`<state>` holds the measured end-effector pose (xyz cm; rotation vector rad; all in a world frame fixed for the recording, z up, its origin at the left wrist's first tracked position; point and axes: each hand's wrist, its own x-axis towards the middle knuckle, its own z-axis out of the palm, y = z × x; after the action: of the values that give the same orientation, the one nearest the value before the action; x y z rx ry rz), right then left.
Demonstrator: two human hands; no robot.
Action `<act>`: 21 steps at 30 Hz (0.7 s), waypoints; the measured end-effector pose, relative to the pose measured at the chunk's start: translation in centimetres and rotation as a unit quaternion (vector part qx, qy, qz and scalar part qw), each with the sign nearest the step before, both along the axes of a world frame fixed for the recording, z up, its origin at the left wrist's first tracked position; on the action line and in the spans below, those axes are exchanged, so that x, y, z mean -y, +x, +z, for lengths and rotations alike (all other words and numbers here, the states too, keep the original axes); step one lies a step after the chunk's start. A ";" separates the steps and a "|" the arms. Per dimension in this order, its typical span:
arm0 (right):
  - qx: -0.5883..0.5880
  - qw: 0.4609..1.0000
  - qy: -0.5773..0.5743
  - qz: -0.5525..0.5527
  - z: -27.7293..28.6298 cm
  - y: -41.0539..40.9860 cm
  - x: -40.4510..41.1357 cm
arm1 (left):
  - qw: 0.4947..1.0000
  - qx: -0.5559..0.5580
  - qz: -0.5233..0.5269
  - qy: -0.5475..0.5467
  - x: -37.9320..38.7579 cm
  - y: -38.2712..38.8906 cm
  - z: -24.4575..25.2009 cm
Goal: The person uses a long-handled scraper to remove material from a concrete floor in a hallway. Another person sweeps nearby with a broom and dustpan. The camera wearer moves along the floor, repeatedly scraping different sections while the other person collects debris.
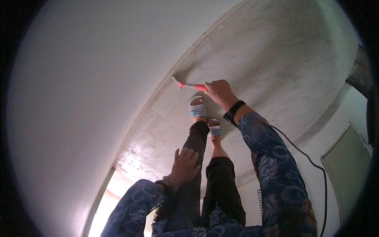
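My right hand [219, 92] is closed around the red grip of a scraper-like tool [189, 86] with a pale shaft and a wide, flat head. The head is held low, close to the line where the grey floor [254, 71] meets the white wall [88, 74]; whether it touches the floor cannot be told. My left hand [185, 166] rests on my dark trouser leg above the knee, fingers spread, holding nothing. Both feet, in light open-toed slippers [197, 109], stand on the floor just below the tool.
The wall runs diagonally along the left, with a rough strip [165, 80] at its base. A black cable [308, 161] hangs beside my right sleeve. On the right are a greenish panel [346, 166] and a dark object [359, 71]. Bright light enters at an opening lower left.
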<state>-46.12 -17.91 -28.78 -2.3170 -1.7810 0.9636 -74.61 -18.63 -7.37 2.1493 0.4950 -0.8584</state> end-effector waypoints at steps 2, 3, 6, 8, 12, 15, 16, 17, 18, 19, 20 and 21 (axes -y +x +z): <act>0.017 1.000 -0.013 0.013 0.0 1.4 -1.9 | 1.000 0.001 0.002 0.000 -0.4 0.2 -0.3; 0.027 0.999 -0.022 0.022 0.1 3.1 -2.4 | 1.000 0.012 0.008 0.005 -0.6 0.2 -0.4; 0.062 0.996 -0.058 -0.023 0.5 11.1 -2.8 | 0.999 0.038 -0.009 0.027 -1.1 0.4 -0.8; 0.111 0.991 -0.070 -0.035 1.0 17.0 -2.3 | 1.000 0.023 0.001 0.006 -1.4 0.5 -0.9; 0.177 0.977 -0.079 -0.084 2.7 25.1 -1.5 | 1.000 0.007 -0.008 0.002 -1.8 0.6 -0.9; 0.228 0.961 -0.079 -0.137 3.3 26.7 -1.7 | 1.000 -0.001 -0.002 -0.001 -1.7 0.5 -0.8; 0.264 0.946 -0.085 -0.170 3.1 26.7 -1.7 | 1.000 -0.015 -0.006 -0.015 -1.6 0.5 -0.9; 0.213 0.954 -0.077 -0.197 2.7 26.6 -1.7 | 1.000 0.000 -0.005 -0.004 -1.4 0.4 -1.0; 0.184 0.951 -0.077 -0.237 2.0 26.0 -1.5 | 1.000 0.005 -0.012 0.001 -1.2 0.3 -1.3; 0.162 0.941 -0.085 -0.286 1.2 25.7 -1.3 | 1.000 0.004 -0.021 0.002 -1.0 0.4 -1.5; 0.034 0.932 -0.047 -0.357 0.2 24.6 -0.8 | 1.000 0.003 -0.015 0.005 -0.9 0.3 -1.7; -0.060 0.911 -0.086 -0.400 -0.9 23.6 -0.3 | 1.000 -0.005 -0.012 0.003 -0.8 0.4 -1.8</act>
<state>-22.53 -17.64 -29.68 -2.6251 -0.5740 1.0679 -74.23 -17.84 -9.20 2.1616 0.4791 -0.8817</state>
